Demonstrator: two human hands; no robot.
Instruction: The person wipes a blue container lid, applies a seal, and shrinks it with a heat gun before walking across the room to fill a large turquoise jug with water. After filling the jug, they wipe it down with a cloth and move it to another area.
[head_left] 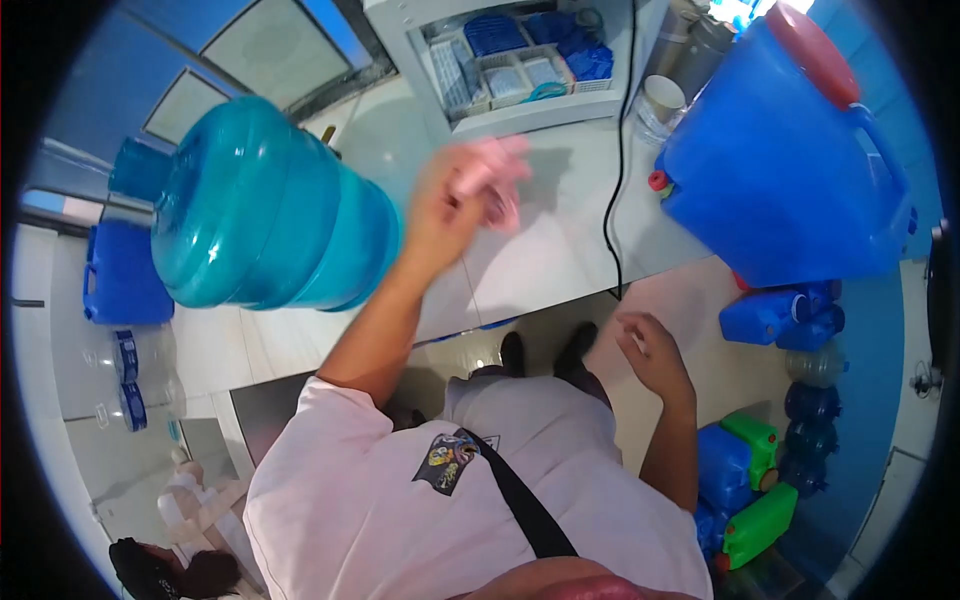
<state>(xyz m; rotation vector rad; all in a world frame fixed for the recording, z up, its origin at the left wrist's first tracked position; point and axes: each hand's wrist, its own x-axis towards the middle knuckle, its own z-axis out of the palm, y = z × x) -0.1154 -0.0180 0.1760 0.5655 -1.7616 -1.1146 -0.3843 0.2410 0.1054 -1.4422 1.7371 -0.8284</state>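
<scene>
My left hand (pixel 440 222) is closed around a crumpled pink cloth (pixel 497 172), held over the white tiled counter (pixel 455 295). Just left of that hand stands a large turquoise water jug (pixel 270 215), its narrow neck toward the upper left. My right hand (pixel 655 358) hangs beyond the counter's near edge, fingers loosely bent and apart, with nothing in it. To the upper right of my right hand is a big blue water container (pixel 775 170) with a red cap and a small red tap.
A white cabinet (pixel 540 118) with baskets of blue packets stands at the counter's back. A black cable (pixel 613 200) crosses the counter. Blue jugs (pixel 765 317) and green containers (pixel 760 525) stand on the right. Another person (pixel 195 510) is at lower left.
</scene>
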